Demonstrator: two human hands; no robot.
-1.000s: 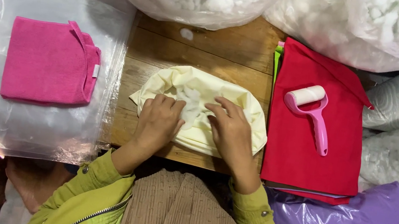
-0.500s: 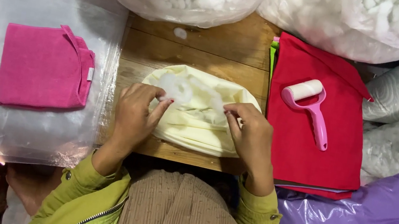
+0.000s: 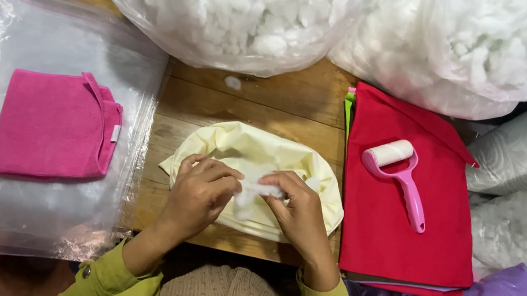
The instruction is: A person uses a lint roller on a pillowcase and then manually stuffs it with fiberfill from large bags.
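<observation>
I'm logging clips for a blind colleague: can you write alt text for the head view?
Both the left hand and right hand pinch a tuft of white fibre stuffing over a pale yellow fabric cover on a wooden table. A pink lint roller lies on red cloth to the right, and a folded pink towel lies on clear plastic bags to the left.

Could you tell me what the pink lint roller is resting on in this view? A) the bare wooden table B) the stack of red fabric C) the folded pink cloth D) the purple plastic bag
B: the pink lint roller lies on the stack of red fabric, to the right of the hands, well apart from the folded pink cloth on the left.
</observation>
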